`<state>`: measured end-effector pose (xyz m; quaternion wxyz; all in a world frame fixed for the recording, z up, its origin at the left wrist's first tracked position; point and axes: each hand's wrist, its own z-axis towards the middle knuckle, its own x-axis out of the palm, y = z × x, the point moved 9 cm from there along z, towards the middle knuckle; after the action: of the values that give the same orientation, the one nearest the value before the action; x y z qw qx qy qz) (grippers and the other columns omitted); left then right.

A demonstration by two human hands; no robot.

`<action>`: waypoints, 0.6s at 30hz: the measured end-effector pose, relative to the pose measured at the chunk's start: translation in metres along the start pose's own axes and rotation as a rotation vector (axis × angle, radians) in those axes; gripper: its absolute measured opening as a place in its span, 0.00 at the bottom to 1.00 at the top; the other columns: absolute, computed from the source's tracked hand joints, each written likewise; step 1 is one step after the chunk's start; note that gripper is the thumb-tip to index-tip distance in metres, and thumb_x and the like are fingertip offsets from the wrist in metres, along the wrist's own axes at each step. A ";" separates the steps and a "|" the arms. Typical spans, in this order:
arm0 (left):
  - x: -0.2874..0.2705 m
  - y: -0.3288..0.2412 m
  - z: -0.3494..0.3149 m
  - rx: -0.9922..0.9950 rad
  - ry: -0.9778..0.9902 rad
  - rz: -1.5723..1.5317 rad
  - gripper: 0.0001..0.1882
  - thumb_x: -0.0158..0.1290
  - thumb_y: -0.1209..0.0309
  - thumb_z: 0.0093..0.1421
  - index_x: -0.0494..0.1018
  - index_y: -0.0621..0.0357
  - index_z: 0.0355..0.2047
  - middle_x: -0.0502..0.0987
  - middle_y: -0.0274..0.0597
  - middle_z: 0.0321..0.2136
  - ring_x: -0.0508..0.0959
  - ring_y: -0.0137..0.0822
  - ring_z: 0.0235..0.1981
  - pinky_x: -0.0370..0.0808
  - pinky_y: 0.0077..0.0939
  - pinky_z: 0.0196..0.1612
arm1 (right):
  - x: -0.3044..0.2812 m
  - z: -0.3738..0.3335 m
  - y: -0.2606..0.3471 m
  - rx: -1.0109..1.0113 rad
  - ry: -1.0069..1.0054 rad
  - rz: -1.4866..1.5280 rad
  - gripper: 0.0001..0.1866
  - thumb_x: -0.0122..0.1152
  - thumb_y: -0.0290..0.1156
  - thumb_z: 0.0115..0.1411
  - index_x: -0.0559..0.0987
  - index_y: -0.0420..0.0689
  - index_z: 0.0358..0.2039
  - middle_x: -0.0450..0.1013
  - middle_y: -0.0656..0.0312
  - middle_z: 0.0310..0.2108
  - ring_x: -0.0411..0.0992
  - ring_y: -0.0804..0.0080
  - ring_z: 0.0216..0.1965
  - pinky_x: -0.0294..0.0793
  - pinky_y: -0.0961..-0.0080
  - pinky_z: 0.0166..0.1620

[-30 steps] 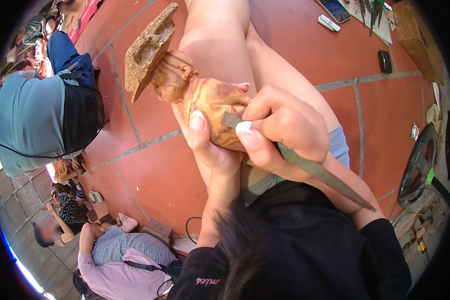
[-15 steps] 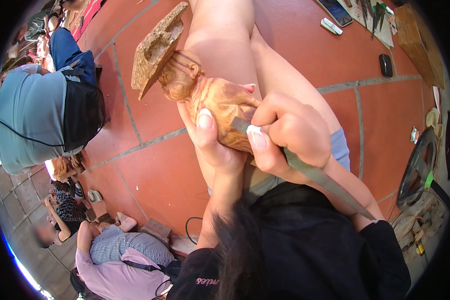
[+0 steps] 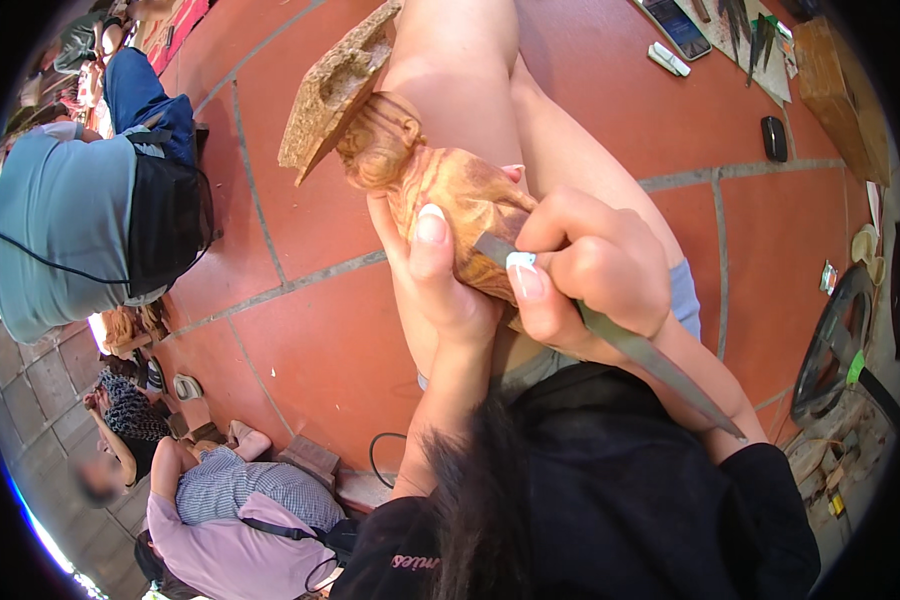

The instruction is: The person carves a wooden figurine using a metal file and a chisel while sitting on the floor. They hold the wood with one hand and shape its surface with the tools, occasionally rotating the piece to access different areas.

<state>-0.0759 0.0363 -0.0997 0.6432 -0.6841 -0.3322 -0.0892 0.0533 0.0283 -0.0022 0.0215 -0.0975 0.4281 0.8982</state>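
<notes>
A carved wooden figure lies tilted over my bare legs, its rounded head toward the upper left. A rough, uncarved slab of wood spreads from the top of its head. My left hand grips the figure from below, thumb along its side. Pinched in my right hand is a long, flat grey metal carving blade. Its square end rests at or very near the figure's lower body; contact cannot be made out. The tapered end runs back along my right forearm.
On the red tiled floor at upper right lie a phone, a white stick-like object, several dark tools and a black mouse-like object. A wooden box and a black fan stand at right. Other people sit at left.
The figure, both hands and the blade have shifted slightly right in the picture, and the figure's head end slightly up. Both grips stay the same.
</notes>
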 end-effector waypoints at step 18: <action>0.002 -0.001 -0.001 -0.025 0.011 -0.002 0.39 0.49 0.57 0.54 0.47 0.63 0.60 0.71 0.55 0.39 0.78 0.50 0.37 0.77 0.40 0.41 | 0.003 0.002 0.002 -0.084 -0.086 -0.009 0.15 0.63 0.20 0.45 0.63 0.45 0.16 0.63 0.63 0.18 0.64 0.71 0.15 0.65 0.77 0.17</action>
<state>-0.0745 0.0357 -0.0978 0.6361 -0.6913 -0.3283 -0.0978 0.0500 0.0284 0.0002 0.0398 -0.0614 0.3883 0.9186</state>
